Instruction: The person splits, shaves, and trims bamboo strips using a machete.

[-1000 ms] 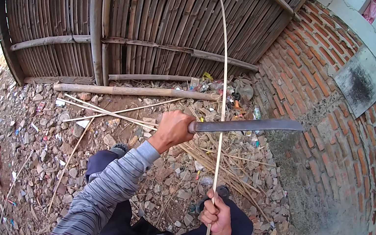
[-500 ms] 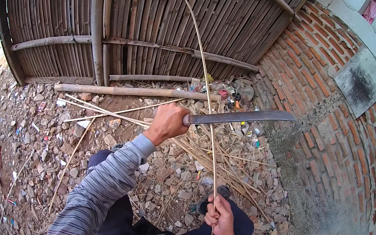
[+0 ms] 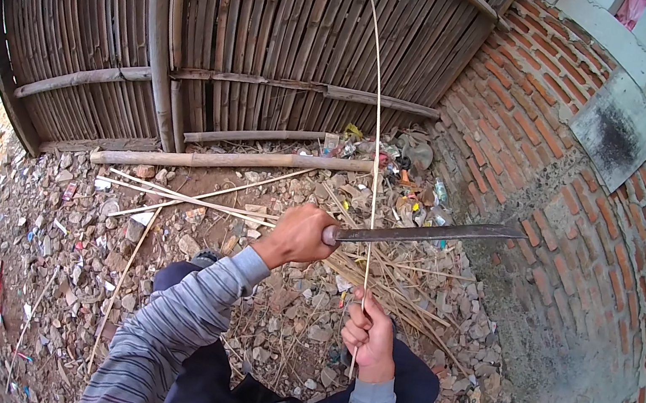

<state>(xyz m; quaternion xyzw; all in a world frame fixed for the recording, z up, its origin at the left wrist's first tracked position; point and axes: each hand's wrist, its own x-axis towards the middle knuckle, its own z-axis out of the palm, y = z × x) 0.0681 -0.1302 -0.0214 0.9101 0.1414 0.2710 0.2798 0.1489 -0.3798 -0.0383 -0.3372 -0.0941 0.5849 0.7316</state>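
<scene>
My left hand is closed round the handle of a machete, whose long dark blade points right with its tip toward the brick wall. A thin pale bamboo strip stands nearly upright and bends left at its far end. The blade crosses this strip a little above my right hand, and I cannot tell whether the two touch. The fingers of my right hand are wrapped round the strip's lower part, and a short end sticks out below the fist.
More bamboo strips lie heaped on the stony ground beyond my knees. A thick bamboo pole rests before a slatted bamboo fence. On the right rises a brick wall. Litter is gathered in the corner.
The machete and my left hand have come nearer and to the right. My right hand has moved up, and the strip now stands more upright, its far end shifted right.
</scene>
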